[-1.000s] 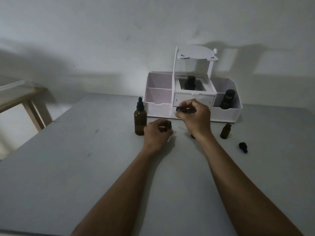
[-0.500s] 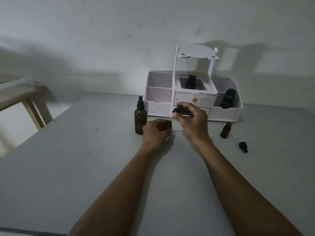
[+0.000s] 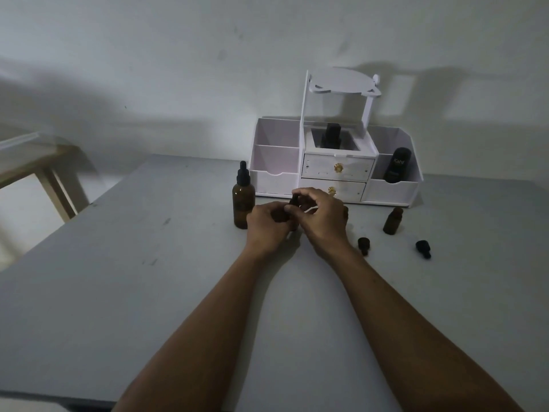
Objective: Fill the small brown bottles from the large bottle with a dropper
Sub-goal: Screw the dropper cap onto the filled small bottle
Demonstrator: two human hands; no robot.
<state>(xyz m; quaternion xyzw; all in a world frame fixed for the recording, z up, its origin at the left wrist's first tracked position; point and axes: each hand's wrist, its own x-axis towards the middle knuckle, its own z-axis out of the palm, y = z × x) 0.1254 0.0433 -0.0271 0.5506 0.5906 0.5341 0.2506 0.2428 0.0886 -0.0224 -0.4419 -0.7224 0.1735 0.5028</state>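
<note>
The large brown bottle (image 3: 244, 205), with its black dropper cap on, stands upright on the grey table (image 3: 148, 278). Just right of it my left hand (image 3: 269, 226) is wrapped around a small brown bottle, mostly hidden by the fingers. My right hand (image 3: 322, 217) pinches a black dropper top (image 3: 294, 201) right above that bottle's mouth. Another small brown bottle (image 3: 392, 220) stands open to the right. Two black caps lie loose on the table, one (image 3: 363, 244) by my right wrist and one (image 3: 423, 248) further right.
A white organiser (image 3: 337, 162) with two drawers stands at the back against the wall, holding a black bottle (image 3: 396, 165) on its right and a dark bottle (image 3: 331, 137) in its middle. A wooden table (image 3: 38, 165) stands off to the left.
My right hand has come down and left with the dropper top, from above the organiser's drawers onto the small bottle in my left hand. A cap by my right wrist is now uncovered.
</note>
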